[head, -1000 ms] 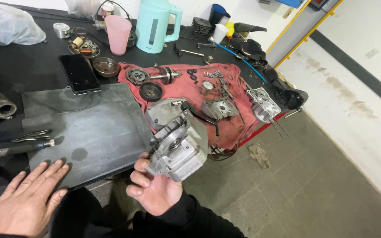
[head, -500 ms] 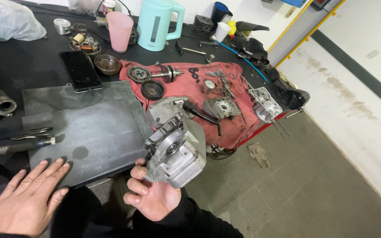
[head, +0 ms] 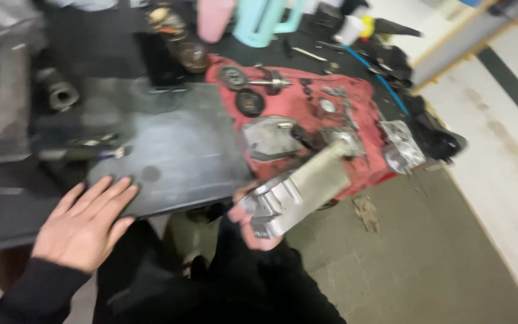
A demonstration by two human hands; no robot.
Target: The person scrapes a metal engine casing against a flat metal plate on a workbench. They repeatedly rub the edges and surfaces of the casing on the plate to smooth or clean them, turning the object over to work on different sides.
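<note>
So, the left hand (head: 85, 225) is spread flat, fingers apart, palm down on the near edge of the dark rubber mat (head: 169, 150) that covers part of the bench, not gripping anything. The right hand (head: 253, 225) is cupped under a chunky silver engine casing (head: 298, 192) and clamped on it from below, holding it just off the near edge of the bench, over the floor, tilted so one end points up toward the red cloth (head: 337, 120). It's all a bit motion-blurred, so the finer detail on the casing is hard to make out. On the red cloth there's a pile of metal bits: a flat grey cover (head: 268, 138), a couple of round gear-like parts (head: 250, 102), a shaft (head: 271, 81), and another silver casing piece (head: 403, 147) at the cloth's right edge. Along the far edge of the bench sit a pink cup (head: 214, 18) and a mint-green jug (head: 265, 21); can't see what's inside either. A small brownish bowl (head: 194, 55) sits next to a dark phone (head: 160, 57). Left edge has a stubby metal cylinder (head: 58, 93). Floor (head: 427, 258) is grey-green concrete, with a pale wall (head: 505, 138) on the right.
</note>
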